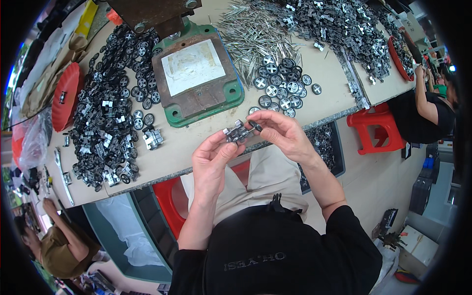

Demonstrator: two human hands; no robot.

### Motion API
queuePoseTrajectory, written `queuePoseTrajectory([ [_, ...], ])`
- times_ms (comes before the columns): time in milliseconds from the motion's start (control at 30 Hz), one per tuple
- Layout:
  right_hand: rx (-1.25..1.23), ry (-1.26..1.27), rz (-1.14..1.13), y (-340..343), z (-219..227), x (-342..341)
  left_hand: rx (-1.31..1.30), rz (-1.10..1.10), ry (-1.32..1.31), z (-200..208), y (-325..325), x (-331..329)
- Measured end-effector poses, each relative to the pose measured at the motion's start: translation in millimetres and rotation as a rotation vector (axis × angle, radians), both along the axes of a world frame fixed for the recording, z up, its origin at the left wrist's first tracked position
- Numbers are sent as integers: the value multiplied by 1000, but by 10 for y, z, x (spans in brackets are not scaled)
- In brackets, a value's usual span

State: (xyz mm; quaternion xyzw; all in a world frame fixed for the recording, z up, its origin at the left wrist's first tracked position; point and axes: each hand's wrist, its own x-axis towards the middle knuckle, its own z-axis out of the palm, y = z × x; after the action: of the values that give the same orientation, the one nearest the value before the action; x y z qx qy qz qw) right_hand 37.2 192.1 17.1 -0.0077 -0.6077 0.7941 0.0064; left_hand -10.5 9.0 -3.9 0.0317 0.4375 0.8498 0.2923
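Observation:
Just beyond the table's front edge, my left hand (212, 156) pinches a small black and silver toy car chassis (237, 133) between thumb and fingers. My right hand (284, 133) grips a small black wheel (254, 125) with thumb and fingertips at the chassis's right end. Whether the wheel sits on an axle there is hidden by the fingers. Past my hands lies a heap of black wheels with silver spokes (280, 88), and a loose chassis (153, 139) rests on the table to the left.
A press with a green base (177, 114) stands at the table's middle. Metal rods (255, 37) lie behind the wheels; parts heap left (101, 142) and far right (339, 29). A red dish (64, 96), wrench (63, 174), green crate (125, 236) and red stool (376, 130) surround; people work both sides.

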Motion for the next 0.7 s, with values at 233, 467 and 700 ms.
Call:
queuePoseTrajectory([
  [233, -98, 6, -5, -29, -49, 24, 0, 59, -28, 52, 43, 47],
  [467, -150, -37, 3, -28, -54, 35, 1, 85, -11, 69, 31, 64],
  [700, -119, 35, 6, -24, -64, 25, -36, 104, 77, 54, 10, 75],
])
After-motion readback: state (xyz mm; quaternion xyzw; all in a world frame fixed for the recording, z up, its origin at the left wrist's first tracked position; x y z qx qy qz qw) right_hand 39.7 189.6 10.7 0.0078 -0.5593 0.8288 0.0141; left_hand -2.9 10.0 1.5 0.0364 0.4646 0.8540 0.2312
